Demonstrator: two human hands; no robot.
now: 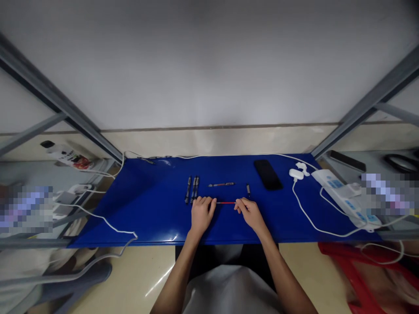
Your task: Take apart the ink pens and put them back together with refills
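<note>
A thin pen refill [227,203], red along much of its length, lies level between my two hands, just over the blue tabletop [157,218]. My left hand [202,213] is closed, with thumb and forefinger at its greyish left end. The right end is pinched by my right hand [250,212]. Beyond them a pen barrel [222,184] rests sideways on the table. A short dark pen part [248,189] lies just past my right hand. Several dark pens [195,187] are lined up beyond my left hand, their near ends partly hidden by it.
At the right are a black phone [267,174], a white earphone case [296,174] with a cable, and a white power strip [347,200]. White cables [111,224] cross the left side. Grey metal posts [343,113] flank the table; a bottle [70,155] stands beyond the left one.
</note>
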